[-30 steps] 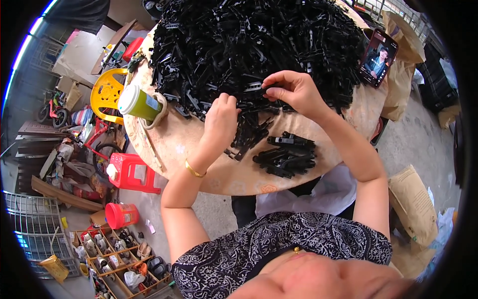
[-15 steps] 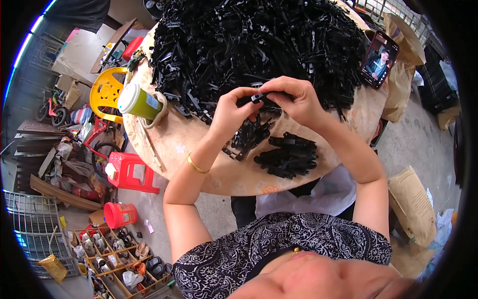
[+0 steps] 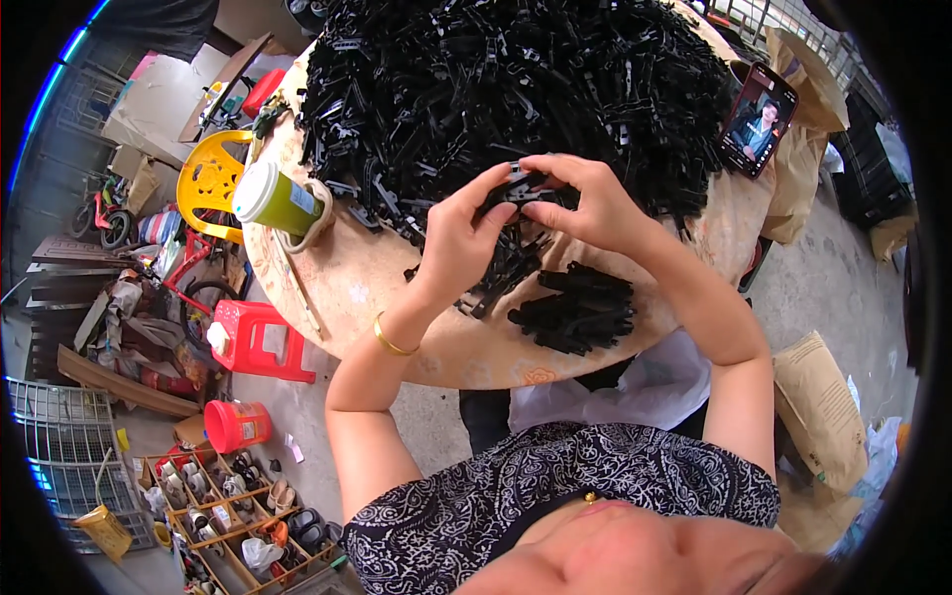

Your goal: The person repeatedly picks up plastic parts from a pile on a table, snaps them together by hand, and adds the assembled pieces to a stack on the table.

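Over the near edge of a big heap of black plastic parts point(image 3: 516, 89), both my hands meet around a small black plastic part point(image 3: 522, 188). My left hand point(image 3: 458, 238) grips its left end between thumb and fingers, and a gold bangle circles that wrist. My right hand point(image 3: 595, 210) pinches the other end, with the fingers curled over the far side. Partly covered by my fingers, the part's exact shape is hard to make out. Below my hands lies a loose cluster of black parts point(image 3: 491, 288). A neater bundle of similar parts point(image 3: 573, 309) rests to its right.
The round table point(image 3: 451, 369) has a patterned, light covering. A green cup with a white lid point(image 3: 283, 203) sits in a holder at the left edge. At the right, a phone point(image 3: 759, 121) stands propped up. A red stool point(image 3: 260, 340) and yellow chair point(image 3: 210, 188) are at left.
My fingers have shifted from pinching the part's tips to curving around it, and the part has turned. Both hands remain above the near edge of the heap.
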{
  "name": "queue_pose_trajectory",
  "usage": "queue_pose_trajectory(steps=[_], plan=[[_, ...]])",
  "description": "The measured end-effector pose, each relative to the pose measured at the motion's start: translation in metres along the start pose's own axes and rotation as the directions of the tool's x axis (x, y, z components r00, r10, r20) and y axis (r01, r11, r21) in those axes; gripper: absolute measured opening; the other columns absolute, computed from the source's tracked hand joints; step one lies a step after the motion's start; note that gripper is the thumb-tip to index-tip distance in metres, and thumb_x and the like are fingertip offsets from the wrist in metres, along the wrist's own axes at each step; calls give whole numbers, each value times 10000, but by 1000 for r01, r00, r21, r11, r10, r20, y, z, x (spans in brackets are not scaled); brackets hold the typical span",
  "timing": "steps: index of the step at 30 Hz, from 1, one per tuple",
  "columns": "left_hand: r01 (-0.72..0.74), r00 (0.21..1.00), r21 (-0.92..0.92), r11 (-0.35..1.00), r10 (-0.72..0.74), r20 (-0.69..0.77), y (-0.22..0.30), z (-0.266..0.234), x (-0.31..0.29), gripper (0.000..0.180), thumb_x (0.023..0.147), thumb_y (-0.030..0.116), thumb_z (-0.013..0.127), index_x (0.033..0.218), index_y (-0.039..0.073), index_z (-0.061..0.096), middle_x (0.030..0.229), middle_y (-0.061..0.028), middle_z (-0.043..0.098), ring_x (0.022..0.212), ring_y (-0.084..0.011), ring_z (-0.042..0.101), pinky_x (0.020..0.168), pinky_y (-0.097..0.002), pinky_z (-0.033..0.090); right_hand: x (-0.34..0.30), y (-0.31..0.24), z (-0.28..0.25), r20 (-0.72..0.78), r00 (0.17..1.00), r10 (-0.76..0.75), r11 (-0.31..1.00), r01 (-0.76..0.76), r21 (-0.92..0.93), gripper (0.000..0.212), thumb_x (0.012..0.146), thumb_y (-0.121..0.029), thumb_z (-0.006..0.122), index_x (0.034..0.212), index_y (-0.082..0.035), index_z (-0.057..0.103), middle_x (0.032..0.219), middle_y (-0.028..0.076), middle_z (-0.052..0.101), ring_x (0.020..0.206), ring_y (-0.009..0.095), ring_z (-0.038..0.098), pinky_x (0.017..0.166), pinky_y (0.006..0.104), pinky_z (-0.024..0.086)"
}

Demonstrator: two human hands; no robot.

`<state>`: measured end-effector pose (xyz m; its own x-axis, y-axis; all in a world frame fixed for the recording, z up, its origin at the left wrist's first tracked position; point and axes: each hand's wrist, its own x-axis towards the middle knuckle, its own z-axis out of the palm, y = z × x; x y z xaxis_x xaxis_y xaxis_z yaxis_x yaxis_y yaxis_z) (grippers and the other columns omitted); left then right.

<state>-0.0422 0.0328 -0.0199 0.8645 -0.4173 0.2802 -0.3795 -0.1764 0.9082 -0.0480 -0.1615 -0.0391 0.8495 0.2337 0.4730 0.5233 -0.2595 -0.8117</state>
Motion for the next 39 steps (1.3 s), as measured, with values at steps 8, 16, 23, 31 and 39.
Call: queue_pose_trajectory(steps=[8,16,23,31,39], plan=[[-184,982,407,895,180,47,1,-1,-4,287,789,-8,626,1072,-26,588,962,-198,636,843,-341,631,710,-337,505,0,-1,-6,102,992,72,997,-74,13,382,698,-109,771,1029,10,621,881,84,658,774,136,632,693,254,493],[-231,972,386,893,226,57,8,-2,-4,260,776,-3,646,1033,-17,609,940,-183,643,799,-309,637,685,-319,507,-3,-7,-7,29,999,41,997,-43,64,243,686,-37,761,898,22,660,809,80,666,707,127,612,639,243,489],[-16,991,220,975,-13,130,11,-12,3,264,770,13,674,1032,-2,639,835,-146,666,683,-140,622,627,-253,491,-4,-10,-10,34,999,16,1000,-16,-5,242,703,-49,753,913,21,655,805,80,664,720,108,605,656,242,485],[-375,882,340,863,219,417,10,18,-20,322,739,111,716,1043,40,640,930,-103,632,873,-283,566,800,-361,467,3,-1,-21,153,988,12,970,25,-240,169,793,-200,683,872,-50,681,788,70,656,704,186,627,622,288,489],[-160,982,924,348,148,115,3,-39,-4,280,705,21,648,984,51,651,1052,-149,558,970,-321,495,814,-360,445,-8,10,-4,264,954,-139,761,274,-589,154,687,-150,693,781,-60,609,820,76,554,789,254,583,667,357,489]])
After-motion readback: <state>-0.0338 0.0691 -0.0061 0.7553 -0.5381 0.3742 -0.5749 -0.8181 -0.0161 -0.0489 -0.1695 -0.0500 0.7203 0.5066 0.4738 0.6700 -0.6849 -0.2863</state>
